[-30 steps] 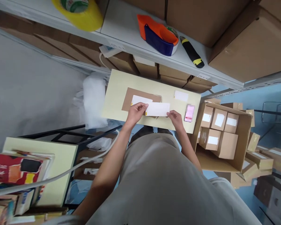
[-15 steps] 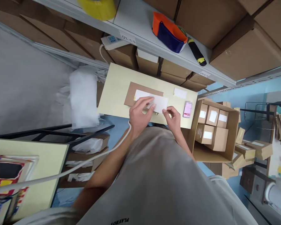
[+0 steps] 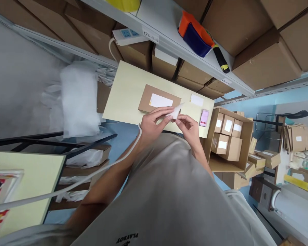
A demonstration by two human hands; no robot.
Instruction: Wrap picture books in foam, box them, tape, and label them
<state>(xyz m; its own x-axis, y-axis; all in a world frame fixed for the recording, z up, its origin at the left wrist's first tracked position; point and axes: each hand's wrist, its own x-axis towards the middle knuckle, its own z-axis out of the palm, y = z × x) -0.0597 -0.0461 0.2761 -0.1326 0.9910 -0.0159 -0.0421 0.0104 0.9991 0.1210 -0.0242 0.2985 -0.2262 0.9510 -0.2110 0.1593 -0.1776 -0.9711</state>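
L hand [image 3: 154, 125] & R hand [image 3: 189, 128] are held close together, fingertips almost meeting, both clamped on one white slip [image 3: 175, 112], which is bent, w/ its narrow end pointed to 1 o'clock. Clock dirs are taken from that slip. L to R: at 8, a white cable [image 3: 53, 194] is run up to L wrist; at 9–10, translucent plastic wrap [image 3: 79, 99] is piled beside the cream table [image 3: 125, 82]; at 11, a power strip [image 3: 128, 36] is set by the shelf [image 3: 159, 17] edge; at 10, a brown box [image 3: 147, 94] is laid on the table, w/ white label [image 3: 161, 100] on top & near edge partly hidden by L hand; at 12–1, an orange/blue tape dispenser [image 3: 196, 34] is placed on the shelf; at 2, a 2nd slip [image 3: 196, 99] is laid flat; at 3, a phone [image 3: 203, 118], screen pixelated; at 1–2, a black/yellow cutter [image 3: 221, 59] is put just beside the dispenser; at 4, a lg open carton [image 3: 222, 165] is part-filled w/ sm boxes [image 3: 233, 149].
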